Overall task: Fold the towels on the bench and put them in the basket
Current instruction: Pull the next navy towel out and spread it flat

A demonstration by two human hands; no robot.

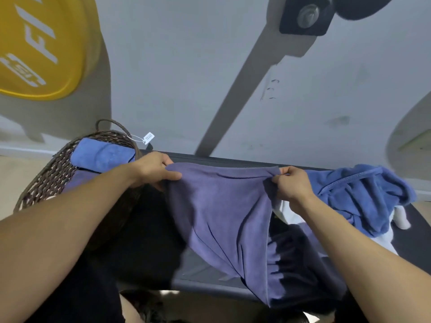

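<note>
Right now the left hand [154, 169] and right hand [292, 185] each pinch a top corner of the purple towel [224, 217], which hangs between them over the bench [200, 269], so uneven tension could skew the fold.

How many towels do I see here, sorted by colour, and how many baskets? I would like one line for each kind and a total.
Purple towel held up by the left hand and right hand: 1
Blue towels: 2, one folded in the basket, one crumpled on the bench
White cloth under the crumpled blue towel: 1
Wicker basket: 1
Total: 5
</note>
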